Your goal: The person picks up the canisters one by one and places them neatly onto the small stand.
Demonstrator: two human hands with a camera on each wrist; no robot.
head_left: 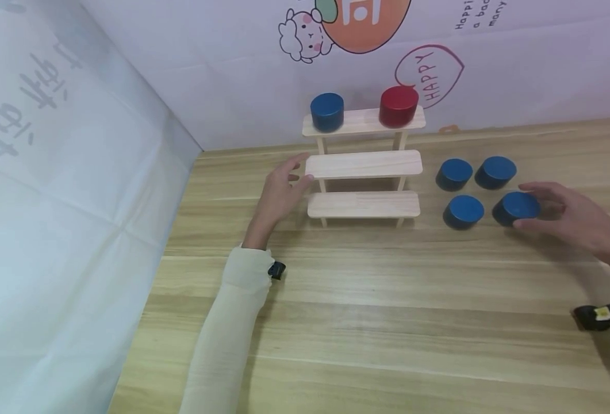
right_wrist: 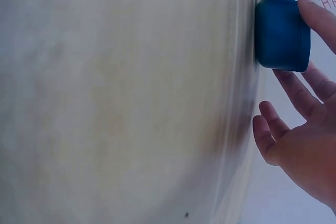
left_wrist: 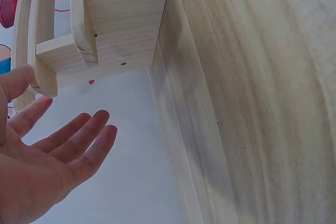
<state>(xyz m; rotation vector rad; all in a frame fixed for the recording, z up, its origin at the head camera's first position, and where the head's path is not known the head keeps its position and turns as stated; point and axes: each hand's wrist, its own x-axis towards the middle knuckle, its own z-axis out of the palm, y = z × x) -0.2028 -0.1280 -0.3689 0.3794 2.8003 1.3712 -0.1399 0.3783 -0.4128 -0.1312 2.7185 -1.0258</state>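
A three-tier wooden display stand [head_left: 364, 165] stands near the back wall. At the left end of its middle shelf, my left hand [head_left: 282, 192] holds the edge between thumb and index finger; the other fingers spread free in the left wrist view. A blue cylinder [head_left: 327, 112] and a red cylinder [head_left: 399, 107] sit on the top shelf. To the stand's right, my right hand [head_left: 576, 217] has thumb and fingers around the nearest right blue cylinder [head_left: 517, 208], which is also in the right wrist view [right_wrist: 282, 35]. Whether it touches the table is unclear.
Three other blue cylinders stand close by: one at back left [head_left: 454, 174], one at back right [head_left: 495, 172] and one at front left [head_left: 463, 211]. A printed white cloth [head_left: 248, 86] hangs behind the wooden table [head_left: 377, 322], and another [head_left: 66, 230] on the left.
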